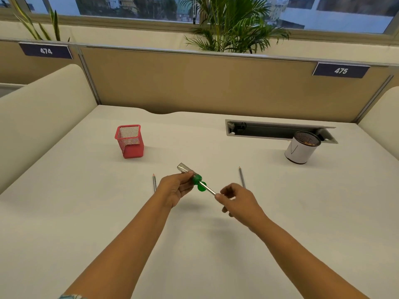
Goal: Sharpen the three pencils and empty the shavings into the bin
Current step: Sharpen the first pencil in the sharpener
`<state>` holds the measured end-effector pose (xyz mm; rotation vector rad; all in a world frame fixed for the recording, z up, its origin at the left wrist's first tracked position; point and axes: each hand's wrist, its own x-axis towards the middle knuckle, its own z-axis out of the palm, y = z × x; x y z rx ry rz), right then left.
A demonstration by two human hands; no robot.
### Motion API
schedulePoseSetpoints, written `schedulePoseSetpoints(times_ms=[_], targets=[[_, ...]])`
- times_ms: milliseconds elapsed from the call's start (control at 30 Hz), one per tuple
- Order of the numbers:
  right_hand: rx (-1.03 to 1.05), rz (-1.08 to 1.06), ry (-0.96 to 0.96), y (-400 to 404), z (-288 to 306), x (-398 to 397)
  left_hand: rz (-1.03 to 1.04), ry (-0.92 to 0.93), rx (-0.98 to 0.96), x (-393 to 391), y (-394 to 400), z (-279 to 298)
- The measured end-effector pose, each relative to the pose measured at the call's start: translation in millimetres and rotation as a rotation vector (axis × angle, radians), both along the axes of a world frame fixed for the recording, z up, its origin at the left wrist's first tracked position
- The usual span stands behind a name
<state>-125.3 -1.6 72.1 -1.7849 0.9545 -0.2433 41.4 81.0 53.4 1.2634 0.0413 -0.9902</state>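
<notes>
My left hand (176, 188) grips a sharpener (190, 172) with a clear shavings tube and a green body, held above the desk. A silver pencil (208, 189) is pushed into its green end. My right hand (236, 199) pinches the free end of that pencil. A second pencil (154, 181) lies on the desk just left of my left hand, tip pointing away. A third pencil (241, 176) lies right of the sharpener, partly hidden behind my right hand. A round black mesh bin (301, 151) wrapped in white paper stands at the far right.
A red mesh pencil holder (129, 140) stands at the far left of the white desk (86, 201). An open cable slot (276, 130) runs along the back right behind the bin. Beige partitions close the desk at the back and both sides.
</notes>
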Motion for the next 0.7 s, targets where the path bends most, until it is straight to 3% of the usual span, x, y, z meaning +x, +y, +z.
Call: schedulePoseSetpoints(times_ms=[133, 333, 367, 400, 433, 533, 600, 633, 700], targets=[[-0.613, 0.138, 0.139, 2, -14, -8, 0.015, 0.020, 0.007, -1, 1, -4], [-1.149, 0.057, -0.049, -1, -39, -12, 0.014, 0.051, -0.019, -5, -1, -3], [-1.131, 0.063, -0.061, 0, -39, -11, 0.012, 0.047, -0.026, -6, -1, -2], [-1.008, 0.050, -0.053, 1, -36, -10, 0.006, 0.034, -0.030, -7, -2, -1], [-0.752, 0.026, -0.028, 3, -29, -8, -0.007, 0.015, -0.032, -7, -1, -1], [0.387, -0.059, -0.020, -5, -9, -9, -0.098, -0.035, -0.050, -4, 2, 0], [0.993, -0.145, -0.083, -9, -6, -15, -0.160, -0.042, -0.073, -2, 5, 2], [1.156, -0.175, -0.120, -10, -6, -16, -0.178, -0.045, -0.082, -2, 6, 2], [1.226, -0.176, -0.157, -7, -8, -15, -0.187, -0.063, -0.075, 0, 6, 4]])
